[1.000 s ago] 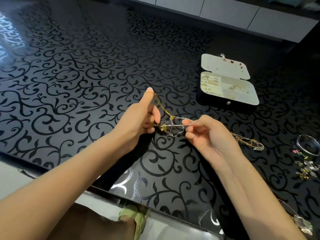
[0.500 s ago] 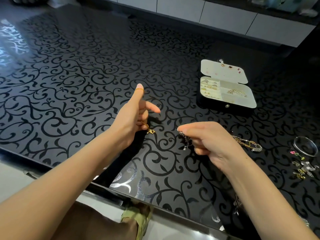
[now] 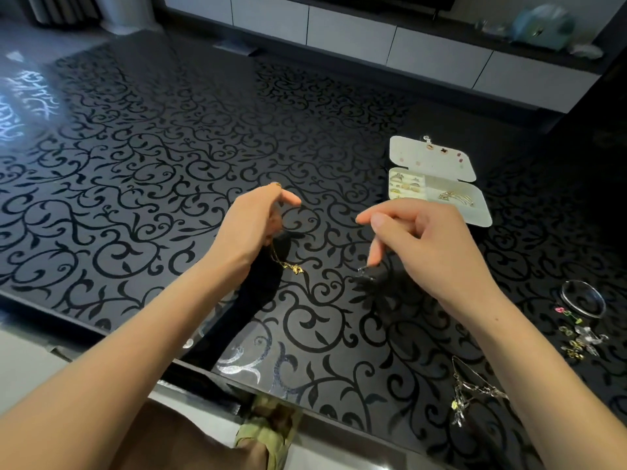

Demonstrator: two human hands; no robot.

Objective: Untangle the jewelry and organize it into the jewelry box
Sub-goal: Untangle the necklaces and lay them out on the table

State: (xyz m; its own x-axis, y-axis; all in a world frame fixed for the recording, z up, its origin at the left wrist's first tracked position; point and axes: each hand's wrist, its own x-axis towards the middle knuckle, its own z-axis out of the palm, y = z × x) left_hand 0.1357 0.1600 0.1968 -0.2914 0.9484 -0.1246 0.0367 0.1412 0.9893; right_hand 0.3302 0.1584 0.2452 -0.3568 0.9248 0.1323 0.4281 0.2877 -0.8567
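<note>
Person, own-head view. Arms: left forearm (image 3: 118, 351) and right forearm (image 3: 529, 351) bare along the whole visible length, frame edge to wrist. The left hand (image 3: 252, 225) and right hand (image 3: 417, 245) are bare too. Visible fingernails (image 3: 377, 220) short, rounded, slightly glossy; polish or natural, cannot tell. Thin gold band (image 3: 277, 184) across a left finger, ring or looped chain, unclear. Low in frame: one foot in an olive-green sandal (image 3: 271, 432), broad soft-looking straps. The leg (image 3: 169, 435) beside it is in shadow; clothed or bare, cannot tell

You face a glossy black table (image 3: 169, 147) patterned with scrolls, white cabinet fronts (image 3: 349, 32) beyond it, a blurred teal object (image 3: 543, 27) top right, a green sandal (image 3: 271, 435) below.
</note>
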